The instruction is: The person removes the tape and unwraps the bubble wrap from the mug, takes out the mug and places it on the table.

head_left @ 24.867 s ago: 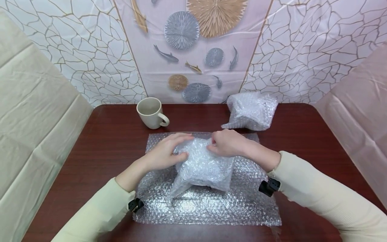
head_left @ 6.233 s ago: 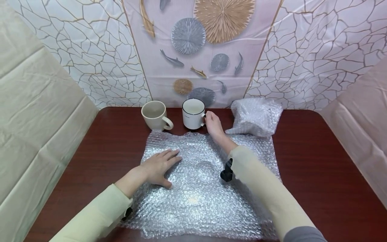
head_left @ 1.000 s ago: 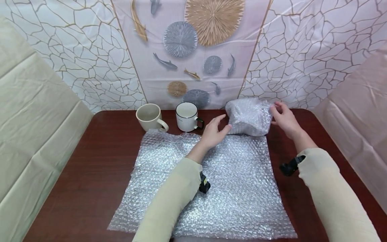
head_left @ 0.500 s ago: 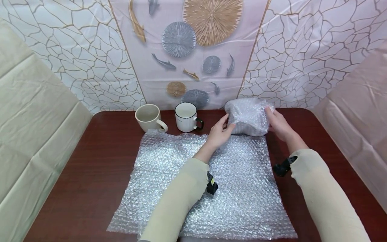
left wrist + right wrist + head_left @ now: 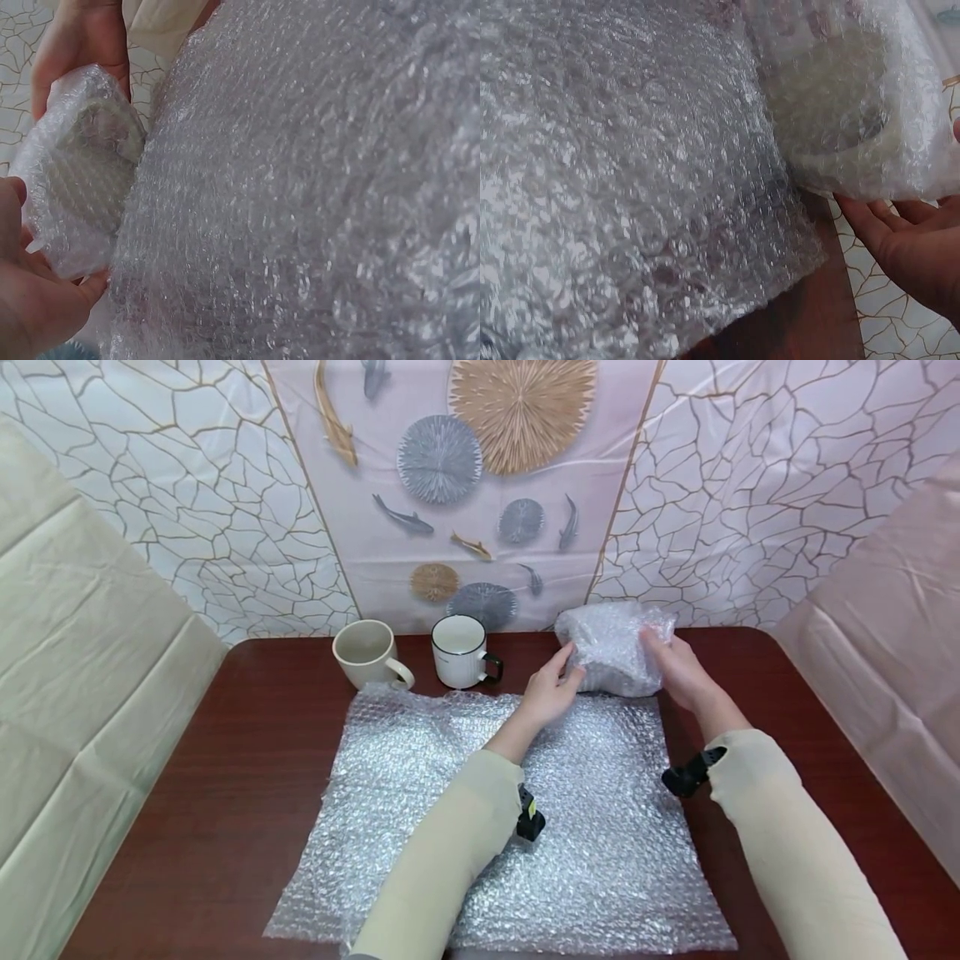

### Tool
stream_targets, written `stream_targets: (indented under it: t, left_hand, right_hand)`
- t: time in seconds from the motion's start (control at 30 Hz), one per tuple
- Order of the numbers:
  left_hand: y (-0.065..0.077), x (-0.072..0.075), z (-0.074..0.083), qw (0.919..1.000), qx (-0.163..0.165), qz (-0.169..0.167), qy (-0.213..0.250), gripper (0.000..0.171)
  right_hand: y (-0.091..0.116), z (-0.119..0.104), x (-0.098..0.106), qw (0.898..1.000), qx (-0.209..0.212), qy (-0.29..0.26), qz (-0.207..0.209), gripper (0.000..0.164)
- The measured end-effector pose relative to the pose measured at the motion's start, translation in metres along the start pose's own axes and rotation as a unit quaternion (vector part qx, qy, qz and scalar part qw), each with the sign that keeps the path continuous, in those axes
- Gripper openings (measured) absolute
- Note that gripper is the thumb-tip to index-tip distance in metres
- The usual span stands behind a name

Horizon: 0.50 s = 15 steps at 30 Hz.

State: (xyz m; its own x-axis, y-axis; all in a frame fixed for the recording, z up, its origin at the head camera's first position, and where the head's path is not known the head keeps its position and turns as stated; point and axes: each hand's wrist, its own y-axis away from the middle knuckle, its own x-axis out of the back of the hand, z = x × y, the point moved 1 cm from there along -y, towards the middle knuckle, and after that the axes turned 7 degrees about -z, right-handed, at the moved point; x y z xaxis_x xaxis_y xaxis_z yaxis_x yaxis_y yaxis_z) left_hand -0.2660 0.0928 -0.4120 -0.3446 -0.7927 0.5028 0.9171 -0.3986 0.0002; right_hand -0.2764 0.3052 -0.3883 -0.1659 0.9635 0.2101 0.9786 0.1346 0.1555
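Observation:
A bubble-wrapped bundle [image 5: 611, 647] sits at the back right of the table, above the far edge of a flat bubble wrap sheet [image 5: 600, 827]. Through its layers, a pale, round-rimmed object shows in the left wrist view, like the bundle [image 5: 82, 165] held a cup. My left hand [image 5: 549, 692] holds its left side between thumb and fingers. On the opposite side, my right hand [image 5: 675, 672] grips it, thumb on top. In the right wrist view, the right hand's fingers [image 5: 900, 240] reach under the wrap.
A beige mug [image 5: 366, 653] and a white mug [image 5: 459, 652] with black rim and handle stand side by side at the back left. The sheet covers the middle of the brown table [image 5: 217, 793]. A patterned backdrop [image 5: 480, 527] rises behind its far edge.
Since the earliest frame, a bundle left the middle and the white mug appeared, its handle held later. In the last second, both hands closed in on the remaining bundle and gripped it.

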Motion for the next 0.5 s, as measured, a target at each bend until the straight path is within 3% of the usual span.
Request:
stream_targets:
  t: [0.1, 0.3, 0.5]
  left_hand:
    - [-0.0001, 0.0005, 0.0004, 1.0, 0.005, 0.0, -0.004, 0.05]
    - [0.0006, 0.0031, 0.0016, 0.9998, 0.016, -0.002, -0.01, 0.05]
    - [-0.0008, 0.0054, 0.0049, 0.9997, 0.002, -0.006, -0.023, 0.051]
  right_hand:
    - [-0.0012, -0.0011, -0.0031, 0.999, -0.002, 0.034, 0.018, 0.072]
    - [-0.0022, -0.0024, -0.0073, 1.0, 0.0, 0.014, 0.015, 0.07]
    - [0.0001, -0.0064, -0.0065, 1.0, 0.005, 0.02, 0.019, 0.066]
